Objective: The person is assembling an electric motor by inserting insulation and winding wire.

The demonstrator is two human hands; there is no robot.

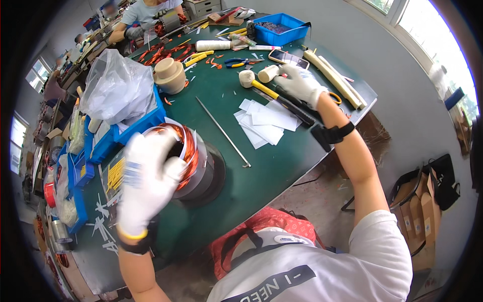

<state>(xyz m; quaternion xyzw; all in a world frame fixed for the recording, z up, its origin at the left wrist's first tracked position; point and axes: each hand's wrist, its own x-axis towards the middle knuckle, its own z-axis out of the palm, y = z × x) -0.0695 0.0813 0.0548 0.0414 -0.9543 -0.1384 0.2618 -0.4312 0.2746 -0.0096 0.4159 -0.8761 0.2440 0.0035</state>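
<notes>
A stator (201,171) with orange-red copper windings (189,153) and white insulation stands on the green table at the left front. My left hand (151,168), gloved in white and motion-blurred, is over its winding end, thumb and fingers apart. My right hand (300,86), also in a white glove, reaches to the back right. Its fingers are spread beside a cream cylindrical block (268,74), and I cannot tell whether they touch it. Close by lies a mallet (274,94) with a pale head and a yellow-and-black handle. White paper sheets (266,121) lie under part of the mallet.
A thin metal rod (221,131) crosses the table's middle. Farther back are pliers (242,62), a phone (288,59) and a blue bin (280,29). Cream stepped blocks (169,76) and bag-topped blue trays (142,121) stand left. A co-worker (151,15) sits opposite.
</notes>
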